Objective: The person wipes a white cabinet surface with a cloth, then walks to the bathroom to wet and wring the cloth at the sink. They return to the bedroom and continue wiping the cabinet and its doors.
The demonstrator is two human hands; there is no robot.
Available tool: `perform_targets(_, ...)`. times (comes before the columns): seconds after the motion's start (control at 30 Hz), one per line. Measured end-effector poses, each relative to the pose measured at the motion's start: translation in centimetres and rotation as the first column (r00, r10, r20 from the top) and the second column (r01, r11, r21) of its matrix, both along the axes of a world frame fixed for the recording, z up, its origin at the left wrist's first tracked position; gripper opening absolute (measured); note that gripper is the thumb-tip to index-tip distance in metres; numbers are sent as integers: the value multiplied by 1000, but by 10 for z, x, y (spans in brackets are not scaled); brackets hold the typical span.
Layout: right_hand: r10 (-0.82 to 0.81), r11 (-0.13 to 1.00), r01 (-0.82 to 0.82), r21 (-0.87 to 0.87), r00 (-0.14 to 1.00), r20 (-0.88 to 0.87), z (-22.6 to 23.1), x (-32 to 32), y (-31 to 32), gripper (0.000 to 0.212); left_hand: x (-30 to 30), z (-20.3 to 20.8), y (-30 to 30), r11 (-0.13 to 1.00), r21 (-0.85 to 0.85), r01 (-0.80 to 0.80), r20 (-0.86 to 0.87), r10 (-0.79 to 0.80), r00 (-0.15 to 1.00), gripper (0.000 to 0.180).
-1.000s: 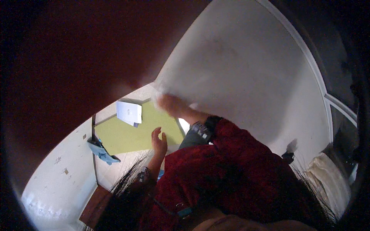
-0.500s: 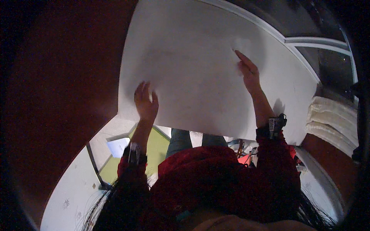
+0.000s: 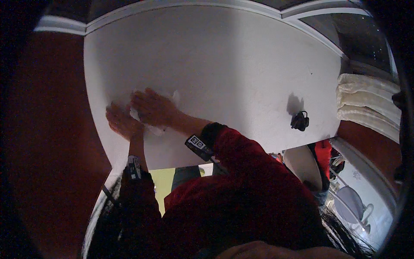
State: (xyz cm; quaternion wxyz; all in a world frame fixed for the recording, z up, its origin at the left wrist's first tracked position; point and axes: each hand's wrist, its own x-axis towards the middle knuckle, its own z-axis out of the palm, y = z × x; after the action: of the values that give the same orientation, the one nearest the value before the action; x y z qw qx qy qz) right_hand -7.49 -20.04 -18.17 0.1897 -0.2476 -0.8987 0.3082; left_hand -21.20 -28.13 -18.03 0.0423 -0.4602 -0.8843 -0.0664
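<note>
My right hand [image 3: 154, 108] lies palm down over a crumpled white tissue [image 3: 176, 96], pressed to a broad white surface [image 3: 215, 77]. Edges of the tissue show around the fingers and below the wrist; the rest is hidden under the palm. Close beside it on the left, my left hand [image 3: 123, 122] rests with its fingers stretched out, near the tissue's left edge. Whether it touches the tissue, I cannot tell. Both forearms have red sleeves and dark wrist-worn devices.
A small black object [image 3: 299, 121] sits on the right part of the surface. Folded cream cloth [image 3: 366, 97] is stacked at the right end. A dark red panel [image 3: 51, 116] bounds the left side, and a white window frame [image 3: 189, 5] runs along the far edge.
My right hand has swept from the far right to the left, beside my left hand. My left hand has moved a little left and nearer me. The view has shifted as well.
</note>
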Motion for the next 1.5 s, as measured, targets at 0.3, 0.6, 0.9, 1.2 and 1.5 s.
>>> perform_targets(0.3,-875,484,706,518,409,260,-27,324,227,56,-1,3,7,998,63,-12,51,9,999,61)
perform_targets(0.6,-755,655,643,398,577,310,-10,106,206,40,-7,9,28,999,-44,18,-63,-21,998,61)
perform_targets(0.9,-86,969,52,242,988,130,-25,90,147,37,-4,9,31,998,-67,1,-84,-7,996,57)
perform_targets(1.2,-948,129,877,464,246,-202,-9,351,335,27,-5,1,27,989,137,-53,158,31,987,56)
perform_targets(1.5,-996,81,980,182,83,-6,-15,289,355,26,-19,-16,25,993,47,-109,224,96,970,56)
